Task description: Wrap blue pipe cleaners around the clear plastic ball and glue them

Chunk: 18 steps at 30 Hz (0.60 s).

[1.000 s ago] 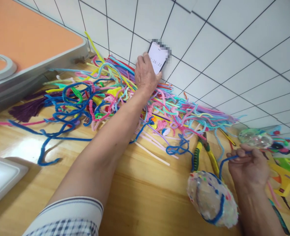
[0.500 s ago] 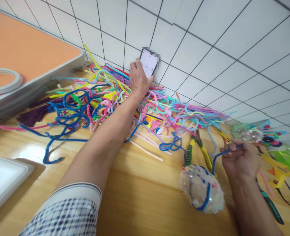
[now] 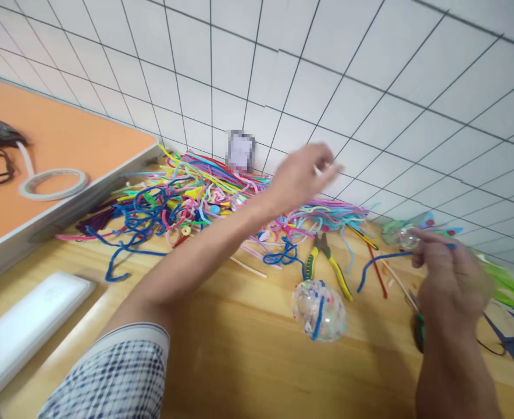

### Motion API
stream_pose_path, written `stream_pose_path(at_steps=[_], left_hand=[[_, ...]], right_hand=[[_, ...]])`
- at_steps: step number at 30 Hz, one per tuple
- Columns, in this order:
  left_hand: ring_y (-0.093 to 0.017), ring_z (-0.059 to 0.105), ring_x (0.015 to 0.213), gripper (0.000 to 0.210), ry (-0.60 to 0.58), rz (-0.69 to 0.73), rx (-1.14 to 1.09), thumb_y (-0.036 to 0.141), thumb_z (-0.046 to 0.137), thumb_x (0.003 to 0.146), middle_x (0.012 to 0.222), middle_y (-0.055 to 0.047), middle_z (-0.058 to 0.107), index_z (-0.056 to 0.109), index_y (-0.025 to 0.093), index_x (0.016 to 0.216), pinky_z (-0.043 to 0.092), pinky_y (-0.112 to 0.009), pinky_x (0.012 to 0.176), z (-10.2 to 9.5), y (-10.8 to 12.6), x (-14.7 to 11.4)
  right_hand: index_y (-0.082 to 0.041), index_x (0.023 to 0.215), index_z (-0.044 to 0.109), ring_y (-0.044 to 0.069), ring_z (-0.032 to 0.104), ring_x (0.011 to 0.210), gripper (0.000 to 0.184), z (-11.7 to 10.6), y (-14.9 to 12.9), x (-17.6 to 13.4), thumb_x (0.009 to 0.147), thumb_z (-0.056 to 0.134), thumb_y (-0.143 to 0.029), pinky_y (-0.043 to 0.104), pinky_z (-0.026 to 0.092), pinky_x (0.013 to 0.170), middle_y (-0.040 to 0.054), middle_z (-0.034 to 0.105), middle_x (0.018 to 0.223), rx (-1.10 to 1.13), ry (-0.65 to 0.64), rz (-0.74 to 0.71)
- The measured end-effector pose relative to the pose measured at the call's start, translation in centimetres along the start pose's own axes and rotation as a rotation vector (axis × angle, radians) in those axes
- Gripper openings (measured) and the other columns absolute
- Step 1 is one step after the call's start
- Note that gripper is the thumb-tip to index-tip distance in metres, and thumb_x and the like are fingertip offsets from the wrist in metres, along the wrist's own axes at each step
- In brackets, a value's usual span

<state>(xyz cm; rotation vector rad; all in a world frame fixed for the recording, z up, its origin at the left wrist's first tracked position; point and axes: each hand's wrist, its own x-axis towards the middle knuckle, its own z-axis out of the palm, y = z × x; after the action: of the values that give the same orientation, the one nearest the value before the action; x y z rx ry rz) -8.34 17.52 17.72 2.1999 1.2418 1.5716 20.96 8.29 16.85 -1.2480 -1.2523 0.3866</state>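
My right hand [image 3: 451, 279] pinches a blue pipe cleaner [image 3: 383, 256], whose free end curves down to the left over the table. Lower left of it is a clear, knobbly ball [image 3: 331, 317] with coloured specks and a blue strand across it. My left hand [image 3: 307, 177], somewhat blurred, is in the air in front of the tiled wall, fingers loosely bent and apart, with nothing visible in it. Under my left forearm spreads a tangled heap of pipe cleaners [image 3: 147, 203] in many colours. Yellow-handled pliers [image 3: 322, 256] lie with their handles spread behind the ball.
A phone [image 3: 241, 152] leans on the wall behind the heap. Left are an orange board [image 3: 65, 134] with a tape roll [image 3: 54, 183] and a white box [image 3: 34, 326]. A decorated clear piece [image 3: 399, 233] and green packaging [image 3: 510, 282] are at right.
My left hand has left the phone and moved right, away from it. My right hand still grips the blue pipe cleaner. The view has shifted.
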Motion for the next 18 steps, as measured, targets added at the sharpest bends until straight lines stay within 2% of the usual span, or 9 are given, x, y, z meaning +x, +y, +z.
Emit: stream_pose_path(at_steps=[2,4,5,8,11,14,16,18], left_hand=[[-0.021,0.076,0.107,0.029,-0.206,0.075,-0.017,0.047,0.069,0.112,0.114,-0.007,0.081,0.073,0.019,0.117,0.059,-0.033,0.092,1.7,5.6,-2.2],[-0.024,0.077,0.113,0.036,-0.363,0.157,0.018,0.052,0.067,0.112,0.122,-0.009,0.080,0.072,0.019,0.125,0.060,-0.034,0.090,3.1,9.4,-4.3],[-0.026,0.077,0.116,0.037,-0.432,0.189,0.044,0.051,0.065,0.113,0.125,-0.010,0.079,0.071,0.019,0.130,0.061,-0.035,0.087,3.5,10.5,-5.2],[-0.028,0.077,0.120,0.029,-0.485,0.194,0.107,0.037,0.058,0.118,0.132,-0.013,0.078,0.068,0.017,0.136,0.060,-0.035,0.082,4.4,11.7,-6.6],[-0.028,0.079,0.117,0.024,-0.499,0.183,0.151,0.032,0.055,0.119,0.127,-0.010,0.080,0.070,0.019,0.131,0.059,-0.034,0.080,4.8,11.6,-7.2],[-0.028,0.081,0.109,0.022,-0.511,0.192,0.249,0.028,0.053,0.118,0.121,-0.009,0.081,0.073,0.021,0.127,0.057,-0.033,0.074,5.1,11.9,-8.1],[-0.028,0.081,0.104,0.022,-0.514,0.196,0.279,0.027,0.054,0.117,0.120,-0.009,0.081,0.074,0.021,0.126,0.056,-0.033,0.073,5.2,12.3,-8.8],[-0.026,0.080,0.104,0.022,-0.479,0.194,0.216,0.027,0.055,0.117,0.118,-0.009,0.082,0.075,0.021,0.123,0.057,-0.033,0.077,5.3,12.6,-9.5]], right_hand=[[-0.032,0.099,0.089,0.023,0.066,0.098,0.023,-0.4,-0.5,-0.9,0.091,0.068,-0.030,0.037,0.055,0.092,0.0040,0.076,0.095,-0.296,-0.155,-0.257],[-0.031,0.101,0.086,0.028,0.071,0.100,0.022,-0.8,-0.1,-1.4,0.095,0.065,-0.031,0.043,0.055,0.095,0.0067,0.080,0.098,-0.454,-0.292,-0.508],[-0.029,0.104,0.084,0.029,0.072,0.097,0.023,-1.1,0.2,-1.5,0.100,0.062,-0.030,0.044,0.055,0.092,0.0082,0.080,0.097,-0.492,-0.344,-0.607],[-0.023,0.115,0.078,0.028,0.070,0.087,0.026,-1.7,1.2,-1.5,0.111,0.053,-0.026,0.041,0.055,0.080,0.0092,0.076,0.091,-0.570,-0.430,-0.851],[-0.023,0.105,0.074,0.025,0.065,0.077,0.024,-2.3,1.4,-1.5,0.114,0.053,-0.029,0.038,0.050,0.072,0.0048,0.067,0.081,-0.577,-0.455,-0.932],[-0.024,0.091,0.069,0.024,0.063,0.073,0.032,-2.9,1.4,-1.8,0.116,0.051,-0.031,0.037,0.048,0.068,0.0037,0.064,0.077,-0.565,-0.473,-0.952],[-0.025,0.092,0.070,0.024,0.065,0.073,0.032,-3.3,1.3,-2.2,0.116,0.051,-0.033,0.037,0.048,0.068,0.0040,0.067,0.078,-0.541,-0.488,-0.956],[-0.025,0.100,0.075,0.024,0.066,0.072,0.029,-3.8,1.3,-2.6,0.116,0.053,-0.037,0.037,0.048,0.067,0.0038,0.072,0.080,-0.510,-0.492,-0.928]])
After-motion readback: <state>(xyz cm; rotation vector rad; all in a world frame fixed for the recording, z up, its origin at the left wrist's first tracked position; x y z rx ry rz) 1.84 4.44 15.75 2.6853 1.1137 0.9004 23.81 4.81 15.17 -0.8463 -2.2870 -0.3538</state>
